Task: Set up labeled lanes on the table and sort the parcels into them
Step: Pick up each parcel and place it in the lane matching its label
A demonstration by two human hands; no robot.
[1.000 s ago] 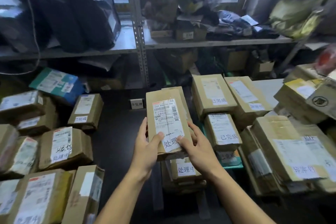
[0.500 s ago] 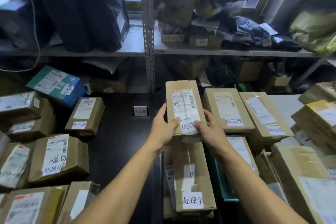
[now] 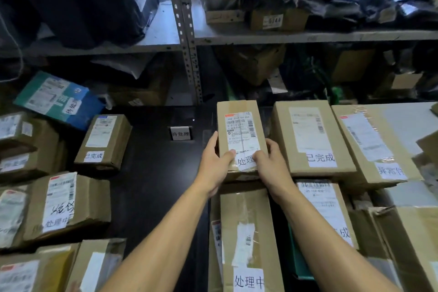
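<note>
Far left: stacked boxes (image 3: pixel 66 204), one marked 处理中, and a blue parcel (image 3: pixel 54 99) tilted against the pile. Beyond them, a box (image 3: pixel 104 142) tagged 已完成. On the bare dark tabletop (image 3: pixel 156 185), a small lane card (image 3: pixel 180 134) reading 待处理. Centre stage: left hand (image 3: pixel 213 168) and right hand (image 3: pixel 270 166) both clamped on the near end of the parcel (image 3: pixel 240 135), thumbs pressed on its 处理 tag, fingers curled round the sides. Parcel sat at the far end of the middle lane, just beyond another 处理中 box (image 3: pixel 248 239). Best done by squaring it with the box behind, tag left readable, edges kept off the 已完成 box (image 3: pixel 310 137) just beside it on the right. Further right, one more box (image 3: pixel 369 144) with a partly legible tag. Behind everything, a metal shelf (image 3: pixel 308 37) crammed with dark bags and cartons; dim room, cluttered throughout.
</note>
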